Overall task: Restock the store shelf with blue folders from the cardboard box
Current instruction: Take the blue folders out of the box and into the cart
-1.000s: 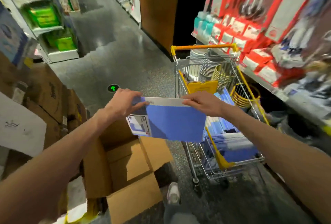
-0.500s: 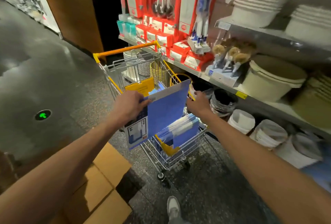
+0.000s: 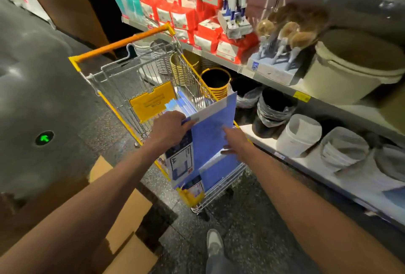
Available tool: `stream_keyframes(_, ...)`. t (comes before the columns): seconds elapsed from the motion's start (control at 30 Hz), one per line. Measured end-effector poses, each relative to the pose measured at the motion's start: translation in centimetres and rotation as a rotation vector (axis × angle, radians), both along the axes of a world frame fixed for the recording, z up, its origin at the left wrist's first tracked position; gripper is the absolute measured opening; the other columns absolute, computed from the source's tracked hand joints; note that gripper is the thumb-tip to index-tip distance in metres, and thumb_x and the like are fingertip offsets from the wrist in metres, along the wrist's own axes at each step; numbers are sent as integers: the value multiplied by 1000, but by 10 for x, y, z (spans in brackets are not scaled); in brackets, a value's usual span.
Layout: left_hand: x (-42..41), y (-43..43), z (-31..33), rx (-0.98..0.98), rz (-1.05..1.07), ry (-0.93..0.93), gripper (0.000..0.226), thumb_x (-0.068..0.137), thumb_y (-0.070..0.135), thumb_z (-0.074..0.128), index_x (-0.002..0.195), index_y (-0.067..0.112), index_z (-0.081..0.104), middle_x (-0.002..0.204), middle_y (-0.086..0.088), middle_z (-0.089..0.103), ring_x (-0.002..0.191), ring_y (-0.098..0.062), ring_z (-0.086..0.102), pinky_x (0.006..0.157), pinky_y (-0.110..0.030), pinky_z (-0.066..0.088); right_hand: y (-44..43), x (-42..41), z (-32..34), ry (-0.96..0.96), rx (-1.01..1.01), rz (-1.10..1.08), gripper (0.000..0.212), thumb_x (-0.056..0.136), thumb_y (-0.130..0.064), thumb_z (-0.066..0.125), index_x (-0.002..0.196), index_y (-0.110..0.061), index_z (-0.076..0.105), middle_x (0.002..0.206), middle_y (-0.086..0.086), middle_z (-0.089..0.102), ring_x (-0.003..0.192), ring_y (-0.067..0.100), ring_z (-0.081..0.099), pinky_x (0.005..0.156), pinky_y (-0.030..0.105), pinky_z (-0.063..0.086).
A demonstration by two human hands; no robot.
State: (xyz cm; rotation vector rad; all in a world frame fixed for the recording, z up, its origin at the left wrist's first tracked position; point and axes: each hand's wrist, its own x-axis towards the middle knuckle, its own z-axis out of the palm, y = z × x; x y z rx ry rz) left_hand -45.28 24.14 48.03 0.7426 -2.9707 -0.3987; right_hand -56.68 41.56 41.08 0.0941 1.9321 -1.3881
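A blue folder (image 3: pixel 210 137) with a white top strip and a printed label at its lower left stands tilted over the near end of the shopping cart (image 3: pixel 122 44), with more blue folders (image 3: pixel 184 106) inside it, the open-flapped cardboard box (image 3: pixel 122 219) on its left and the store shelf (image 3: pixel 311 164) on its right.

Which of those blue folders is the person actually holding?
The upright folder with the white top strip, over the cart: the left hand grips its corner, the right hand touches its face. The others lie inside the cart.
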Motion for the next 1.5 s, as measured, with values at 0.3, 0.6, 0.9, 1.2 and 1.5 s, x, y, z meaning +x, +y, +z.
stream_keyframes(0.3,-45,-3,-51,70,5,-59,52,102,57,44,74,14,50,66,0,46,61,-20,47,53,-33,28,-18,-28,-64,-236,14,2,45,105,-38,43,138,-8,46,122,12,47,101,38,55,65,47,56)
stream_keyframes(0.6,-36,-22,-88,-51,-95,5,45,104,51,45,77,16,53,63,1,52,53,-21,55,51,-33,49,-28,-37,-88,-271,-10,-44,46,104,-35,43,136,-4,49,110,11,52,91,30,55,50,30,47)
stream_keyframes(0.9,-19,-14,-104,-192,-206,146,45,107,46,40,88,14,66,72,2,64,49,-18,59,45,-31,50,-34,-44,-101,-365,-49,-129,52,104,-44,44,144,-10,45,129,14,53,84,34,63,72,43,59)
stream_keyframes(1.2,5,6,-144,59,-267,99,45,106,48,36,98,14,64,78,3,63,55,-15,60,51,-33,54,-21,-28,-111,-502,-195,-298,44,105,-50,38,135,-19,45,135,15,55,90,33,70,82,48,60)
stream_keyframes(1.5,20,28,-197,94,-263,31,40,109,45,26,100,18,54,75,8,48,55,-6,45,64,-26,43,-2,-17,-125,-436,-254,-308,57,92,-66,52,131,-25,54,127,6,63,96,31,71,74,49,62)
